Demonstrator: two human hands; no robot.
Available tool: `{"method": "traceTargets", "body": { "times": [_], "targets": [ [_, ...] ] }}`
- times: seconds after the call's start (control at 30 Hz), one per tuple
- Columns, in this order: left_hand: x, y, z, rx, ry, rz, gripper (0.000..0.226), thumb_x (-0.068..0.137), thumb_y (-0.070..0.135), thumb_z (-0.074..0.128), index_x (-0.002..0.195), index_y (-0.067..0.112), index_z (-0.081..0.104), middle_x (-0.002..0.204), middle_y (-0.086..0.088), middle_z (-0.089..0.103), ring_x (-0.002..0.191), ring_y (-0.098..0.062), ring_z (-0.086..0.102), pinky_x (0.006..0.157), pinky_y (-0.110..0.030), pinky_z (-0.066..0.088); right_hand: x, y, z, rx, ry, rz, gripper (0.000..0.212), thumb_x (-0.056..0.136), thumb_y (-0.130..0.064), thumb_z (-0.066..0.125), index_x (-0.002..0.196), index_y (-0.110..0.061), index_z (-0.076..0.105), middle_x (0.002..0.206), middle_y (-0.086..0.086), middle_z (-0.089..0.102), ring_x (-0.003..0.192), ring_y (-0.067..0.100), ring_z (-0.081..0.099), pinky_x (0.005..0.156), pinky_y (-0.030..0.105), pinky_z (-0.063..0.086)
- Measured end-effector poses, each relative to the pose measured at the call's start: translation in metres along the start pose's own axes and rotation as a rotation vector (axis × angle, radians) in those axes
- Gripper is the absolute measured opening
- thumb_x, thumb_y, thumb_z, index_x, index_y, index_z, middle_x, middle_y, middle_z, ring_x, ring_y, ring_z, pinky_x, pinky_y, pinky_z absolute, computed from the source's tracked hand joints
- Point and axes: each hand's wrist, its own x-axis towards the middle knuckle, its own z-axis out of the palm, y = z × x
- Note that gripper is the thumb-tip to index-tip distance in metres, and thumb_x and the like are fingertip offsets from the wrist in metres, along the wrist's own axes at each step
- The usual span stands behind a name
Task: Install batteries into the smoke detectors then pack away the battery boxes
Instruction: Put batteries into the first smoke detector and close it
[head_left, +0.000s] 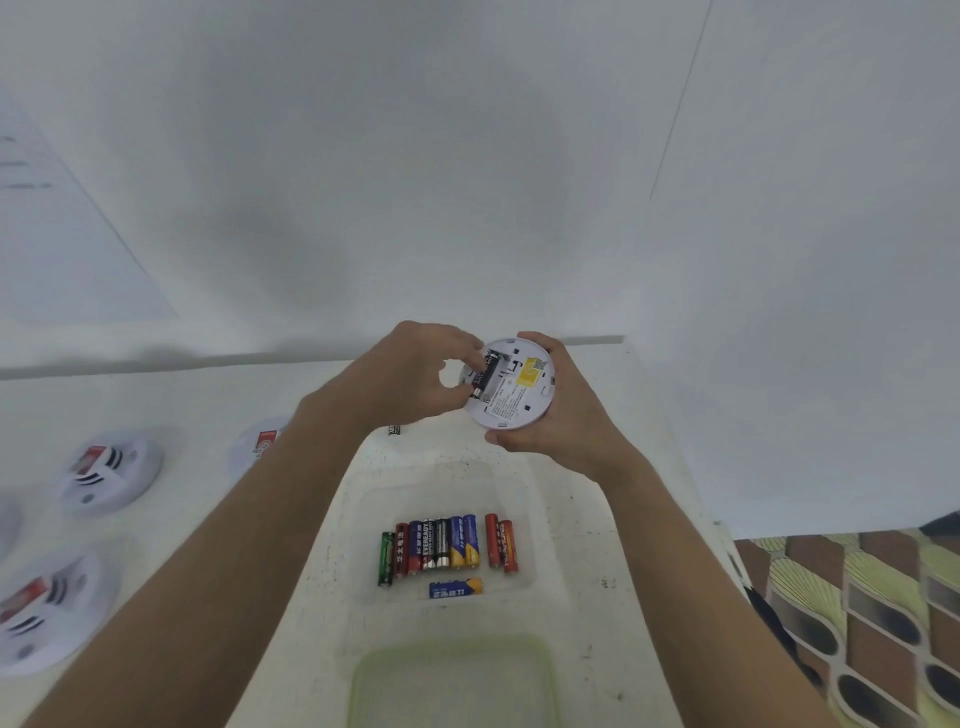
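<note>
Here the right hand (550, 415) grips the smoke detector (511, 384) while left hand (415, 371) fingertips pinch a battery (483, 376).

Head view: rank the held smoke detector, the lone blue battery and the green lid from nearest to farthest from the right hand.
1. Held smoke detector, cupped in the right hand.
2. Lone blue battery, lower down in the clear tray.
3. Green lid, at the bottom edge.
</note>
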Motion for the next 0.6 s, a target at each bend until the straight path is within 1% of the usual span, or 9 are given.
{"method": "traceTargets", "body": {
  "times": [0.03,0.07,0.13,0.23,0.3,0.33,0.43,0.5,0.6],
  "targets": [
    [0.0,0.002,-0.001,0.018,0.001,0.009,0.023,0.08,0.015,0.077,0.103,0.013,0.078,0.115,-0.003,0.073,0.09,-0.018,0.071,0.077,-0.023,0.057,0.0,0.0,-0.001,-0.006,-0.005,-0.008,0.101,0.061,0.001,0.093,0.141,-0.02,0.036,0.126,-0.005,0.057,0.114,0.003,0.058,0.082,0.034,0.062],
    [0.0,0.003,0.0,0.025,-0.001,0.013,0.021,0.08,0.017,0.075,0.1,0.014,0.079,0.112,-0.002,0.074,0.082,-0.022,0.073,0.073,-0.028,0.059,0.001,-0.001,-0.001,-0.008,-0.01,-0.012,0.099,0.063,0.005,0.091,0.141,-0.02,0.036,0.124,-0.006,0.056,0.11,-0.003,0.058,0.079,0.028,0.061],
    [-0.001,0.008,0.0,0.032,-0.006,0.017,0.021,0.078,0.022,0.068,0.094,0.015,0.08,0.103,0.0,0.077,0.065,-0.026,0.07,0.063,-0.037,0.059,0.001,-0.004,-0.003,0.009,-0.023,-0.01,0.097,0.064,0.01,0.088,0.14,-0.019,0.036,0.122,-0.005,0.056,0.105,-0.007,0.058,0.075,0.023,0.059],
    [-0.004,0.011,0.002,0.052,-0.021,0.014,0.024,0.079,0.023,0.066,0.098,0.016,0.08,0.091,-0.003,0.078,0.048,-0.015,0.06,0.054,-0.035,0.055,0.0,-0.005,-0.005,-0.013,-0.032,-0.009,0.095,0.064,0.009,0.089,0.137,-0.02,0.037,0.12,-0.005,0.058,0.102,-0.008,0.06,0.076,0.02,0.057],
    [-0.006,0.011,0.003,0.062,-0.04,0.005,0.029,0.081,0.025,0.065,0.106,0.017,0.078,0.086,-0.005,0.078,0.046,-0.016,0.059,0.051,-0.036,0.054,-0.001,-0.005,-0.008,-0.03,-0.046,-0.009,0.093,0.062,0.006,0.09,0.136,-0.02,0.04,0.118,-0.009,0.058,0.102,-0.009,0.059,0.077,0.017,0.055],
    [-0.007,0.011,0.003,0.059,-0.052,0.002,0.03,0.082,0.026,0.064,0.108,0.018,0.077,0.084,-0.006,0.077,0.047,-0.018,0.06,0.05,-0.036,0.053,-0.002,-0.005,-0.009,-0.033,-0.058,-0.004,0.092,0.062,0.005,0.091,0.134,-0.022,0.042,0.118,-0.009,0.059,0.103,-0.008,0.059,0.079,0.018,0.055],
    [-0.011,0.014,0.007,0.031,-0.066,0.013,0.034,0.084,0.033,0.06,0.108,0.017,0.077,0.085,-0.005,0.077,0.056,-0.023,0.067,0.052,-0.038,0.056,-0.006,-0.004,-0.014,-0.004,-0.092,0.02,0.088,0.061,0.004,0.092,0.127,-0.031,0.047,0.121,-0.006,0.061,0.107,-0.001,0.061,0.083,0.028,0.059],
    [-0.011,0.016,0.009,0.018,-0.041,0.03,0.036,0.084,0.034,0.059,0.108,0.015,0.077,0.086,-0.005,0.078,0.061,-0.024,0.07,0.053,-0.039,0.057,-0.007,-0.004,-0.019,0.034,-0.111,0.04,0.088,0.057,-0.001,0.092,0.13,-0.028,0.049,0.123,-0.003,0.062,0.112,0.007,0.062,0.083,0.033,0.061],
    [-0.011,0.02,0.011,0.011,0.043,0.043,0.029,0.082,0.024,0.066,0.104,0.009,0.078,0.085,-0.006,0.078,0.059,-0.022,0.07,0.051,-0.038,0.057,-0.009,-0.005,-0.022,0.067,-0.102,0.055,0.091,0.055,-0.006,0.091,0.135,-0.022,0.049,0.126,0.0,0.062,0.116,0.013,0.062,0.083,0.035,0.061]
  ]
}}
